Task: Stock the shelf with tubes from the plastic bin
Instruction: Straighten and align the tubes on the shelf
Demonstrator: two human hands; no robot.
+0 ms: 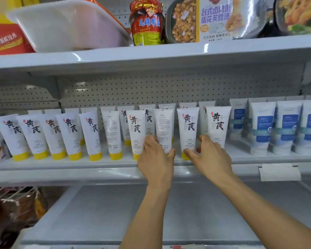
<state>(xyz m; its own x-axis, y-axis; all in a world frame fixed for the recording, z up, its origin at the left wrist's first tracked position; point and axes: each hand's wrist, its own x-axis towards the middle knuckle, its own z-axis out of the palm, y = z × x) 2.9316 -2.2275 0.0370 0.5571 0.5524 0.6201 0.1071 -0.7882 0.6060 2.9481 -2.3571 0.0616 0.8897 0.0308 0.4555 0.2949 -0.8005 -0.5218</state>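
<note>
White tubes [112, 130], ten in front, standing upright, caps down; back-label tube [164, 126] being gripped by left hand [156, 159], neighbouring tube [188, 126] by right hand [210, 157].

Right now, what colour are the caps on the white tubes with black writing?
Yellow caps, at the bottom of the tubes; the head view shows them.

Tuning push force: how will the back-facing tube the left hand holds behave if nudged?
Probably tippy: the tube stands tall on its narrow cap end, and its neighbours lean. Likely soft-walled, going by the flat crimped top, so the left hand may dent it. Packed row: a nudge could domino it.
</note>
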